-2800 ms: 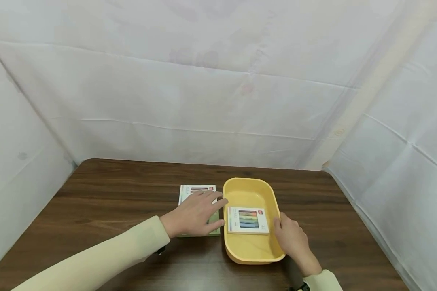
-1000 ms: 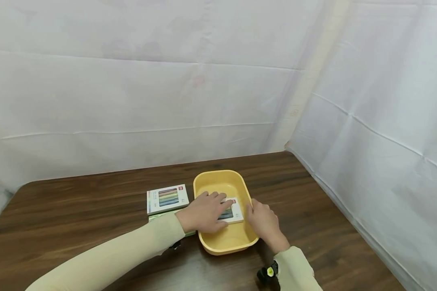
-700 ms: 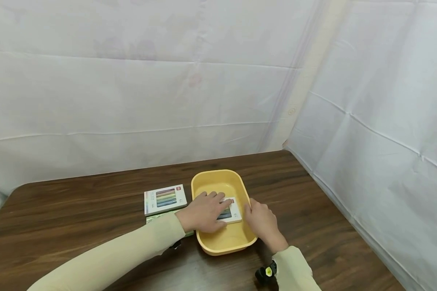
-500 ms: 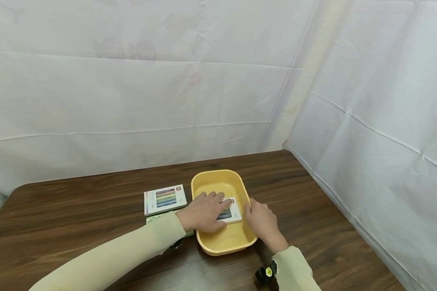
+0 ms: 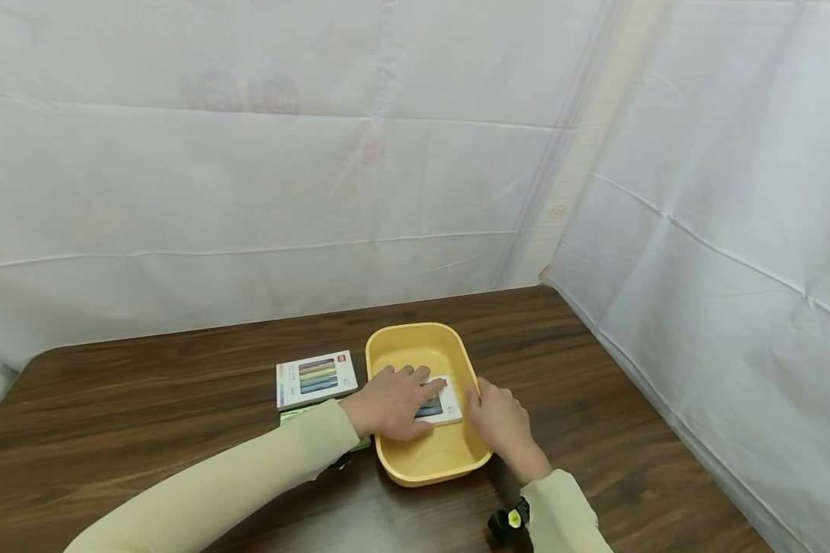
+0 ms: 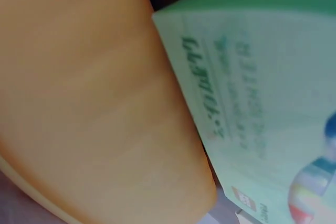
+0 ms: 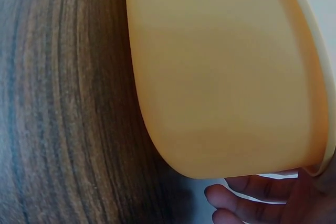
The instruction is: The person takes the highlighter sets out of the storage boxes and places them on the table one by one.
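Observation:
A yellow plastic basin (image 5: 432,461) stands on the table with a white box of coloured pens (image 5: 451,407) in it. My left hand (image 5: 394,403) reaches into the basin and rests over the box's left part, fingers spread and hiding much of it. My right hand (image 5: 501,418) holds the basin's right rim, thumb on the inner side; its fingers (image 7: 252,203) show below the basin wall in the right wrist view. Left of the basin lies another white pen box (image 5: 316,380). Beside it is a green box (image 6: 252,87) printed "HIGHLIGHTER", mostly under my left sleeve in the head view.
The dark wood-grain table (image 5: 145,415) carries the basin and boxes. White cloth walls (image 5: 263,177) stand behind it and along the right side. A black wrist device (image 5: 508,522) is at my right cuff.
Since the oldest frame, my left hand has moved right, from over the left boxes into the basin onto the pen box. The view has turned rightward. Over the last second the hands stay almost still.

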Action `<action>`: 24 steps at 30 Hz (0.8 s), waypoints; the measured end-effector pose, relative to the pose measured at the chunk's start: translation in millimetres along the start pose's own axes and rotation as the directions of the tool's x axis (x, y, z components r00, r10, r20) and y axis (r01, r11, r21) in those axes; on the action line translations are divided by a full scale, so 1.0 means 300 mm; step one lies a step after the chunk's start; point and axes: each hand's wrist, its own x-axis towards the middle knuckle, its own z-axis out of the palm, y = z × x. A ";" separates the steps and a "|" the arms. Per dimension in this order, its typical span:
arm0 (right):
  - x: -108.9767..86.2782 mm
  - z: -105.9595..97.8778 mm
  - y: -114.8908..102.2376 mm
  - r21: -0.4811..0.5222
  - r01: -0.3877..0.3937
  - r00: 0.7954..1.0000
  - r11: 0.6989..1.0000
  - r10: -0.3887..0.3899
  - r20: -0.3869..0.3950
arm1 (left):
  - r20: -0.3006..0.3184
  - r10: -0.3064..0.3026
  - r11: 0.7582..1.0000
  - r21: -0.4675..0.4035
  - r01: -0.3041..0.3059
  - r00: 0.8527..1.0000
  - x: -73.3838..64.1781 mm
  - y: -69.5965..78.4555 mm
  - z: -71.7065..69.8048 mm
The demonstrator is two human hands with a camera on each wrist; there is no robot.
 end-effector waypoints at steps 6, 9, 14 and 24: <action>0.000 0.001 -0.001 0.004 -0.004 1.000 1.000 0.004 0.004 | 0.017 0.002 1.000 0.006 -0.002 1.000 0.004 0.002 0.004; -0.003 -0.002 -0.001 -0.005 -0.004 1.000 1.000 0.004 -0.004 | 0.022 0.007 1.000 0.010 -0.007 1.000 0.008 0.002 0.006; -0.005 -0.005 -0.004 -0.007 -0.005 1.000 1.000 0.005 -0.006 | 0.029 0.013 1.000 0.007 -0.013 1.000 0.010 0.003 0.004; -0.004 -0.003 0.000 -0.006 -0.007 1.000 1.000 0.007 0.000 | 0.037 0.012 1.000 0.007 -0.012 0.999 0.012 0.005 -0.004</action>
